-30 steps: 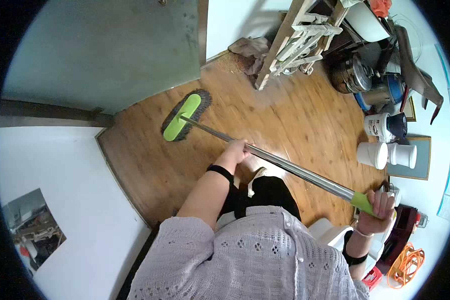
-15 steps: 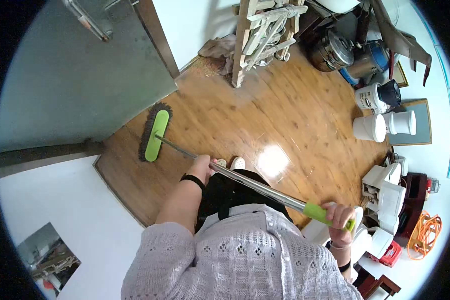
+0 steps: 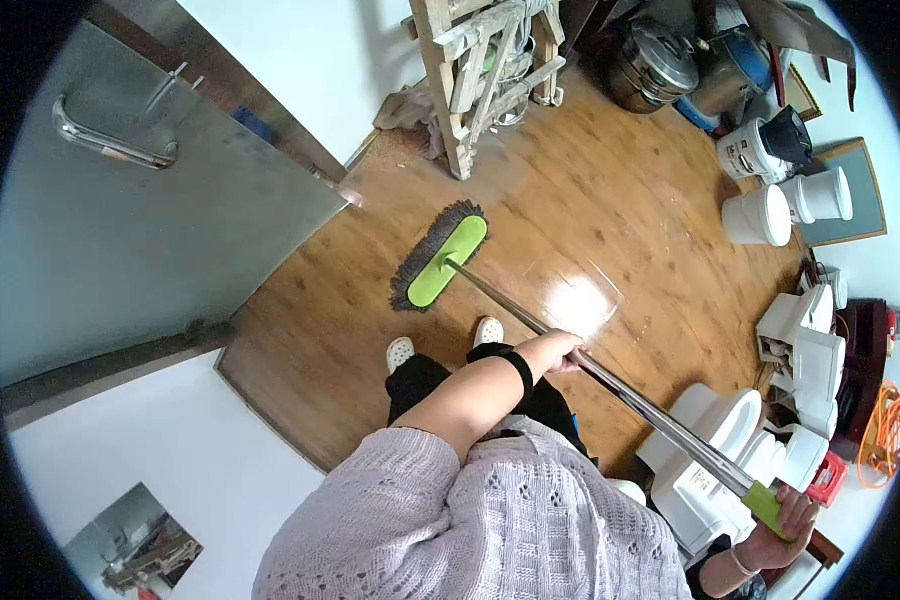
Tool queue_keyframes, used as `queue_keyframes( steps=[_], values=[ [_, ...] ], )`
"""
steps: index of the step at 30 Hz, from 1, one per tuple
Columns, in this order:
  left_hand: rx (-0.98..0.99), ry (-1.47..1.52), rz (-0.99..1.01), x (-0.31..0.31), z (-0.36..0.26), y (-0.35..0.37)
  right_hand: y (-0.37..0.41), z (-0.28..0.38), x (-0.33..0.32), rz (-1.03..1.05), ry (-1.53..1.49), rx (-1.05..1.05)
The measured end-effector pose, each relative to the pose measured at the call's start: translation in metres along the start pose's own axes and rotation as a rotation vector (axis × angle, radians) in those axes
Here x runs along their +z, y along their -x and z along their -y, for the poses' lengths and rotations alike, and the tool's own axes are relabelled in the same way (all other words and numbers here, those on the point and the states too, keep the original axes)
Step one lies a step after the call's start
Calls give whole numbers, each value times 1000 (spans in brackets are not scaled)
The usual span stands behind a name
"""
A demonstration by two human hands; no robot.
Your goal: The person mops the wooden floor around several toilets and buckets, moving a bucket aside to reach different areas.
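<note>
A mop (image 3: 660, 412) with a long metal pole slants across the view. Its green plate (image 3: 448, 262) with a grey fringed pad (image 3: 428, 245) lies on the wooden floor, ahead of my feet. My left hand (image 3: 562, 350) is wrapped round the middle of the pole, fingers partly hidden behind it. At the pole's upper end, low on the right, my right hand (image 3: 785, 525) closes on the green handle grip (image 3: 763, 507).
Wooden trestles (image 3: 480, 70) stand against the wall ahead. White buckets (image 3: 757, 215), a lidded metal pot (image 3: 655, 65) and white toilets (image 3: 705, 450) line the right side. To the left is a grey door (image 3: 140, 220) with a metal handle. Orange cable (image 3: 887, 430) hangs at far right.
The mop head has slid right across the floor, away from the door. Both hands have moved right with the pole, the right one lower. My feet now stand farther apart.
</note>
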State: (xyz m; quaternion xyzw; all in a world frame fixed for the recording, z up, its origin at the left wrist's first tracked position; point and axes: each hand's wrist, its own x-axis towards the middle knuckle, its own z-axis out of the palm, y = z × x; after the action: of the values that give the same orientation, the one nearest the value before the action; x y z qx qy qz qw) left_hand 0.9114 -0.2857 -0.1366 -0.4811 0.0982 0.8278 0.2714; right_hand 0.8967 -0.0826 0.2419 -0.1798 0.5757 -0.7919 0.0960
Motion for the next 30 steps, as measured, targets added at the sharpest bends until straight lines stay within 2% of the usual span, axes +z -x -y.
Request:
queue_keyframes(
  steps=[1,2,5,6,8,9,10,11,12,13,15,16,17,18,20,23,25,30],
  values=[
    [3,-6,5,-3,-3,-3,4,-3,-2,-71,-16,-24],
    [26,-83,-7,-13,-5,-9,5,-10,0,25,-66,-8],
    [173,-244,-79,-51,-12,-6,25,-33,6,-236,22,-38],
    [139,-361,-82,-65,-20,4,35,-43,17,-226,-34,-41],
    [209,-387,-178,-105,-32,13,60,-68,48,-280,-30,-64],
    [370,-328,-77,-148,-30,-12,77,-80,62,-276,-38,-62],
    [394,-359,-182,-165,-37,2,95,-91,81,-313,7,-54],
    [401,-276,-182,-174,-42,42,113,-101,101,-349,51,-50],
    [289,-371,-206,-192,-53,52,133,-108,116,-395,54,-36],
    [281,-423,-282,-200,-55,71,149,-112,136,-376,37,-53],
    [284,-395,-312,-217,-45,88,183,-107,156,-361,83,-6],
    [280,-371,-326,-221,-34,92,198,-100,161,-401,84,5],
    [274,-355,-340,-221,-24,94,207,-92,182,-530,117,3],
    [217,-405,-312,-213,-14,115,220,-82,188,-527,119,3],
    [193,-426,-296,-218,18,97,247,-64,189,-534,182,-28],
    [132,-495,-233,-207,59,98,277,-40,203,-685,312,-108],
    [143,-596,-97,-190,77,111,280,-23,210,-618,282,-167],
    [164,-562,-40,-179,78,113,259,-6,212,-354,122,-264]
  ],
)
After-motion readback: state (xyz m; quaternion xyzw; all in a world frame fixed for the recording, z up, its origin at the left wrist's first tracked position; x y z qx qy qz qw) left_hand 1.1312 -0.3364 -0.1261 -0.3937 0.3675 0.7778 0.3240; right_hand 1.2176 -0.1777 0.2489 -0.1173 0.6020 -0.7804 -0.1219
